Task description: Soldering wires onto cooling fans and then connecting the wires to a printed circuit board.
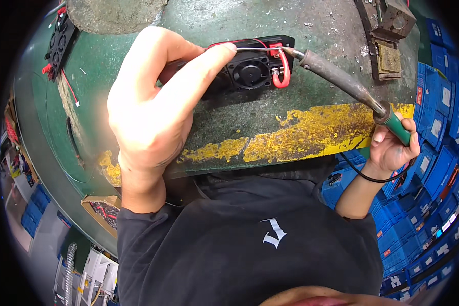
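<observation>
My right hand (393,149) is wrapped round the green handle of a soldering iron (336,76). Its tip meets the red connector (275,51) at the right end of a black fan unit (285,42) on the bench. Between thumb and forefinger, my left hand (150,115) pinches a thin solder wire (257,49), whose far end reaches the iron's tip. A small black fan (251,74) sits in the unit's face, and a thick red wire (285,75) loops beside it. My left hand hides the unit's left part; I cannot tell whether its other fingers touch it.
Another black fan unit (61,43) lies at the far left, trailing thin wires. An iron stand with a worn sponge (389,58) is at the far right. Worn yellow paint (306,135) marks the bench's near edge. Blue bins (436,127) are stacked to the right, below the bench.
</observation>
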Tool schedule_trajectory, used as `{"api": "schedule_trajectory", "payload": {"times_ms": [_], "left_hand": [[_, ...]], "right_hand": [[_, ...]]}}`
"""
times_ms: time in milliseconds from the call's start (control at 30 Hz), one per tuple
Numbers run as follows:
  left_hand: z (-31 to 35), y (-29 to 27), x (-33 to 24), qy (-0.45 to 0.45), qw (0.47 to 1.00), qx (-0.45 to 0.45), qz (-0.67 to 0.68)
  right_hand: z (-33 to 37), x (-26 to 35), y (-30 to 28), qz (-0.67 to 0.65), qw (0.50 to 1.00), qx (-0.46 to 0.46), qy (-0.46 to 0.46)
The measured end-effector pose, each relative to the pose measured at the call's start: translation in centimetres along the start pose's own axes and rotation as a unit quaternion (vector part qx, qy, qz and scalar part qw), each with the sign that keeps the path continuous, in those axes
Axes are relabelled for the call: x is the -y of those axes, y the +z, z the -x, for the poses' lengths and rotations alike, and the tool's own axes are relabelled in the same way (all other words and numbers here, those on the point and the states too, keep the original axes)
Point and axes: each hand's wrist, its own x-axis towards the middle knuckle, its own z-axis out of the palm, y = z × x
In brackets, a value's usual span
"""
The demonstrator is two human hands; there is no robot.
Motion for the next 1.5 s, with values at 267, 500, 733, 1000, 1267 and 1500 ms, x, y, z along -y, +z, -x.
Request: {"api": "schedule_trajectory", "payload": {"times_ms": [267,500,733,1000,1267,1500], "left_hand": [[0.5,0.3,0.2,-0.011,1.0,-0.003,0.006],[0.3,0.3,0.1,-0.006,1.0,0.001,-0.001],[0.4,0.4,0.4,0.006,1.0,-0.003,-0.009],[-0.3,0.0,-0.8,-0.015,0.999,0.017,-0.029],[-1.9,-0.6,-3.3,-0.044,0.993,0.057,-0.097],[0.1,0.4,-0.1,-0.009,1.0,0.006,-0.02]], "right_hand": [[-0.8,0.1,0.0,-0.009,1.0,0.0,0.018],[-1.5,0.7,-0.4,0.002,1.0,0.008,0.012],[-2.0,1.0,-0.3,0.01,1.0,0.014,0.016],[-2.2,1.2,-0.2,0.019,0.999,0.022,0.015],[-2.5,1.4,-0.3,0.018,0.999,0.029,0.018],[-2.6,1.4,-0.2,0.016,0.999,0.041,0.016]]}}
